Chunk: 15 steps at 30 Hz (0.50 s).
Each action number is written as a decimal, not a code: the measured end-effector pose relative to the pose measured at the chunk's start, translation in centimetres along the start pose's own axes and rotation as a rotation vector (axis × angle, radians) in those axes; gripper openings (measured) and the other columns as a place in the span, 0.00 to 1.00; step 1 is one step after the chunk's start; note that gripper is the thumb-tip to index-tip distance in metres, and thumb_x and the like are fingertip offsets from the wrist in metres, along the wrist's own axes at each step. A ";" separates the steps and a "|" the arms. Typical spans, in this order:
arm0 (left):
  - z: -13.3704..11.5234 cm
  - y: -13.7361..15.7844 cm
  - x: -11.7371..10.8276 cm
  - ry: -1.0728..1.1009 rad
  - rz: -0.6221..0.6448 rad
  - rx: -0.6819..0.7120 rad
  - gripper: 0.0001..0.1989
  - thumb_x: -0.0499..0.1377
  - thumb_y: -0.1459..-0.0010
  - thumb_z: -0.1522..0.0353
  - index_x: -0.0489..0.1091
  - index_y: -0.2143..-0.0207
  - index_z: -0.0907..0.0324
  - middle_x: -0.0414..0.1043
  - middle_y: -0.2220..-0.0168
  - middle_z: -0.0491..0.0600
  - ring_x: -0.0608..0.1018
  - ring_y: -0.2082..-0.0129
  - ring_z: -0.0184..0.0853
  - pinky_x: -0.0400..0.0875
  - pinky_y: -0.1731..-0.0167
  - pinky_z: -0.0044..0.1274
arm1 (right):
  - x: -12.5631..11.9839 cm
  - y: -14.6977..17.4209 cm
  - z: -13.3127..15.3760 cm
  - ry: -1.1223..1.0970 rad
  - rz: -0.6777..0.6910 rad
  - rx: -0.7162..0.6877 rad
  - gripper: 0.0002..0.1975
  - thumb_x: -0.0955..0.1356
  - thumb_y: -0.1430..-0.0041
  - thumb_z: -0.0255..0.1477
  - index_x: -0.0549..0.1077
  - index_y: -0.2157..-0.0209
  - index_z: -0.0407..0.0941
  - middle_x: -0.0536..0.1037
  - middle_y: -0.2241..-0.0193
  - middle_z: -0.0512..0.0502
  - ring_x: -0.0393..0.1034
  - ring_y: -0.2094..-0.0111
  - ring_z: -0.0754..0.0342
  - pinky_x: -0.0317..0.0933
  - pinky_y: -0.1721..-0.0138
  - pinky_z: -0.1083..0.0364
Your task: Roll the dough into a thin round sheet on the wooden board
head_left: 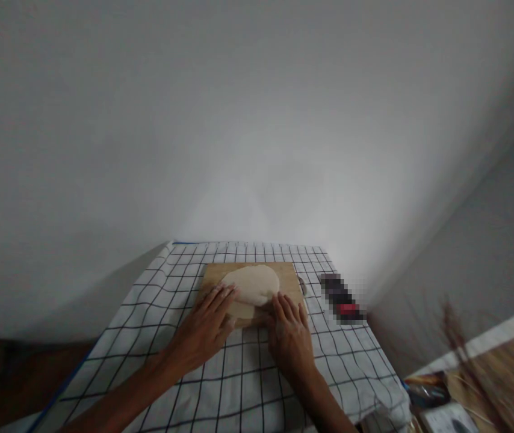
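A flattened, pale oval of dough (pixel 253 282) lies on a wooden board (pixel 286 272), with a smaller flap of it showing along the near side. My left hand (pixel 209 319) rests at its left edge, fingers stretched out over the dough and the thumb apart, nearer to me. At the near right edge, my right hand (pixel 289 334) has its fingers bent onto the dough, with the thumb to their left; the edge of the dough appears to be between them. The parts under the fingertips are hidden.
Under the board is a white checked cloth (pixel 248 385) covering the table. A blurred-out dark and red item (pixel 342 299) lies to the right, and a small roundish thing (pixel 303 285) sits beside the board. Walls stand behind and right; assorted items (pixel 446 409) are at lower right.
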<state>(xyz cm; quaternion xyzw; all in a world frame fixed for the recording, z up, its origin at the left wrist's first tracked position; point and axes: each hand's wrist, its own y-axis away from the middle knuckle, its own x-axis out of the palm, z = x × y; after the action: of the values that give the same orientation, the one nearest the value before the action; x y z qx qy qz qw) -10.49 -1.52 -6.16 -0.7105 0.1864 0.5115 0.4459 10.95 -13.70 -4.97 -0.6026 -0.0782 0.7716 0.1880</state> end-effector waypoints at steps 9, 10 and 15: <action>-1.1 -1.1 -2.1 -0.066 0.047 -0.031 0.22 0.47 0.32 0.63 0.66 0.38 0.50 0.67 0.37 0.50 0.64 0.35 0.46 0.52 0.33 0.45 | 1.0 2.1 0.3 0.046 -0.018 0.048 0.26 0.53 0.28 0.40 0.59 0.33 0.54 0.53 0.30 0.50 0.42 0.29 0.44 0.40 0.32 0.33; -1.1 -1.9 -2.0 -0.069 0.048 -0.029 0.21 0.46 0.31 0.63 0.68 0.41 0.51 0.68 0.38 0.50 0.64 0.35 0.45 0.51 0.33 0.45 | 1.1 1.5 -0.1 0.062 -0.016 0.065 0.26 0.53 0.28 0.40 0.60 0.33 0.54 0.51 0.30 0.49 0.40 0.28 0.42 0.39 0.32 0.31; 0.1 -6.1 0.5 -0.035 0.019 -0.017 0.25 0.44 0.30 0.64 0.58 0.33 0.54 0.56 0.31 0.51 0.56 0.30 0.44 0.47 0.32 0.44 | 1.0 -3.7 -2.4 0.143 -0.008 0.125 0.27 0.52 0.28 0.39 0.60 0.33 0.48 0.50 0.29 0.43 0.37 0.28 0.40 0.33 0.34 0.29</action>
<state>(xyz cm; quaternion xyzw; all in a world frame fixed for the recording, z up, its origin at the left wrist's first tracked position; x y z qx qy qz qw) -5.96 1.93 -3.95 -0.7033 0.1809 0.5299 0.4380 13.74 -10.20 -5.26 -0.6431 -0.0185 0.7291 0.2335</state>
